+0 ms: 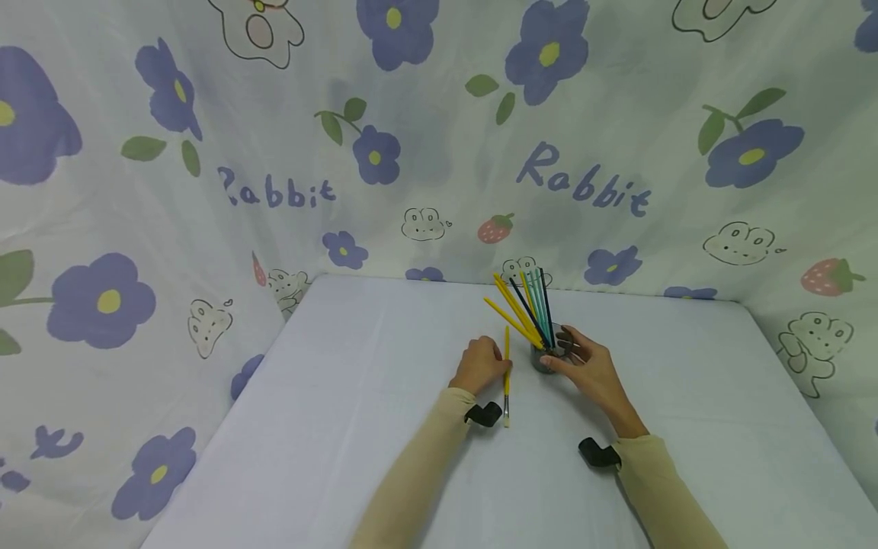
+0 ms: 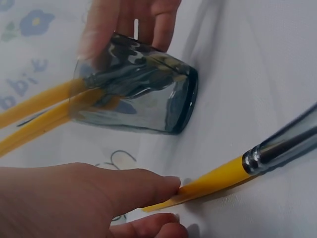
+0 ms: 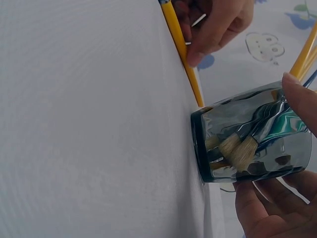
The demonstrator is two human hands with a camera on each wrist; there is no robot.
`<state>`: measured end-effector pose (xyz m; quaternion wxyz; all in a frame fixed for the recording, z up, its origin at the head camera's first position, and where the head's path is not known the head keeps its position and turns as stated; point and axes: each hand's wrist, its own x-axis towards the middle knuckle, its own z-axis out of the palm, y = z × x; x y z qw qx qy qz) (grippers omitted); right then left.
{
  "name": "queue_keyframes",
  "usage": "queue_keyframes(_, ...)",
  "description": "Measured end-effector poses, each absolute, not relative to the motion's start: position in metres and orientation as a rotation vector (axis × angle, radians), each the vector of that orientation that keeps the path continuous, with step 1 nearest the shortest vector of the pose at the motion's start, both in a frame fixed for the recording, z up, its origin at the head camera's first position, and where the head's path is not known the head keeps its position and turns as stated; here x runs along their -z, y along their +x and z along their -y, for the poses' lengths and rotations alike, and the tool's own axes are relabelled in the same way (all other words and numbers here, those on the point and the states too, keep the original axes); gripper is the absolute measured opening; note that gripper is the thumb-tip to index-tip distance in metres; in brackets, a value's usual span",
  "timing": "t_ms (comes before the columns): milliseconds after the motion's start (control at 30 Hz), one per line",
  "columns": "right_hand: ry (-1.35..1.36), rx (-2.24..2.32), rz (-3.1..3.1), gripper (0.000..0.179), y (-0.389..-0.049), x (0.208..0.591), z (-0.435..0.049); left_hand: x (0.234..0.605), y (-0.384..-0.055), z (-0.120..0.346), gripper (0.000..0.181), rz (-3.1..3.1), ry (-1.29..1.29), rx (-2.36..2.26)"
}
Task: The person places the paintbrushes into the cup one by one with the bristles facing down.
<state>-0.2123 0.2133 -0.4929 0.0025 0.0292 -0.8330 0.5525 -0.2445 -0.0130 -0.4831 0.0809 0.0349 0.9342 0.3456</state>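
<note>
A yellow-handled paintbrush (image 1: 507, 387) lies on the white table, bristles toward me. My left hand (image 1: 477, 366) pinches its handle; in the left wrist view the thumb presses on the yellow part, with the metal ferrule beyond. To the right stands a smoky clear glass cup (image 1: 542, 361) with several brushes (image 1: 539, 305) leaning out of it, their handles yellow, teal and dark. My right hand (image 1: 591, 372) grips this cup from the right, thumb on the near side and fingers behind. Bristle ends (image 3: 242, 151) show through the glass in the right wrist view.
The white-covered table (image 1: 329, 427) reaches back to a hanging cloth (image 1: 439, 152) printed with purple flowers, rabbits and lettering. A cloth with the same print runs along the left side. Black wrist cameras (image 1: 598, 453) sit on both tan sleeves.
</note>
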Motion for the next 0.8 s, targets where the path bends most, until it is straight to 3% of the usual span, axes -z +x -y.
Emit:
queue_keyframes(233, 0.095, -1.736, 2.617, 0.095, -0.213, 0.494, -0.213, 0.477, -0.239, 0.019, 0.018, -2.832, 0.122, -0.926)
queue_keyframes(800, 0.096, -1.731, 2.618, 0.096, -0.213, 0.495, -0.214, 0.471, -0.233, 0.034, 0.030, -2.857, 0.018, -0.735)
